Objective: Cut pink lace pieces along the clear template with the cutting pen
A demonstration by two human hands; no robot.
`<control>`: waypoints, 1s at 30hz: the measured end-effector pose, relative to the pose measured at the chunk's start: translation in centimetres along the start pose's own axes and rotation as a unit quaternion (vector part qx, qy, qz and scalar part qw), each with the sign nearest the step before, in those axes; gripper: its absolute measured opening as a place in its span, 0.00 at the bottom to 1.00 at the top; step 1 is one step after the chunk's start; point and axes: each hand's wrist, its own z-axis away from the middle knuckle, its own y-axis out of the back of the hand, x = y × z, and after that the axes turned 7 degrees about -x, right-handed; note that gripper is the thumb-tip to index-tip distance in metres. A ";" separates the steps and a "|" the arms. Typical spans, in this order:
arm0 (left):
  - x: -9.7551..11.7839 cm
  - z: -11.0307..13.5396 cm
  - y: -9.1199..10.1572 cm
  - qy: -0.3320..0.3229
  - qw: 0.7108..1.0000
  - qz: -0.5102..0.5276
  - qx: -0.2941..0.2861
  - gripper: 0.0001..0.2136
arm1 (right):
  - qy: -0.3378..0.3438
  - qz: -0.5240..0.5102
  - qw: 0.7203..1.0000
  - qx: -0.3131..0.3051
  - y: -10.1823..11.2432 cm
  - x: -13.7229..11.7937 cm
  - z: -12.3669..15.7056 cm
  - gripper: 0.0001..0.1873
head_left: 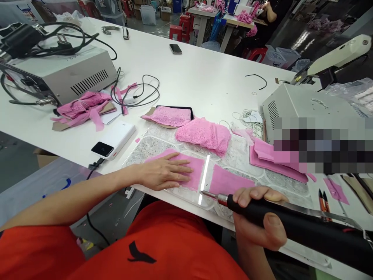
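Note:
My left hand lies flat with fingers spread on a pink fabric piece, pressing it against a clear patterned sheet. In my right hand is a thick black handheld tool with a pointed metal tip. A long metal lever runs along its upper side. The tip is close to the front edge of the sheet, by the gap between the left fabric piece and a second pink fabric piece. Whether the tip touches the sheet I cannot tell. Behind them lies a pink lace bundle.
Grey metal boxes stand at left and right. Near my left arm is a white power bank with a cable. Folded pink fabric, marker-like pens and a phone lie on the table. Another person sits behind.

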 end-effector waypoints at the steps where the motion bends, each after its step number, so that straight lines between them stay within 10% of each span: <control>1: -0.1 0.1 -0.2 -0.001 1.000 -0.001 -0.005 0.18 | -0.001 -0.001 1.000 -0.002 -0.2 0.1 0.0 0.10; 30: -0.6 0.1 -1.4 -0.034 0.998 0.000 0.046 0.22 | -0.001 -0.022 0.998 -0.054 -1.2 0.5 -0.2 0.10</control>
